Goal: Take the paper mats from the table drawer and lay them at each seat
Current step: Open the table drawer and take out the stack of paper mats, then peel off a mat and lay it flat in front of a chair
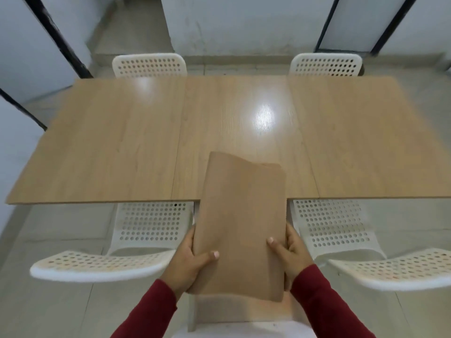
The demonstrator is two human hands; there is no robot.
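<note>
A stack of brown paper mats (241,223) is held upright-tilted over the table's near edge, its far corner curling. My left hand (190,262) grips the stack's left side with the thumb on top. My right hand (290,254) grips its right side the same way. Below the stack, an open drawer (234,311) juts out from under the wooden table (117,147), its pale bottom partly hidden by the mats. The tabletop bears no mats.
Two white perforated chairs (136,245) (346,240) stand at the near side, left and right of the drawer. Two more (149,65) (325,65) are tucked in at the far side. Grey tiled floor and white walls surround the table.
</note>
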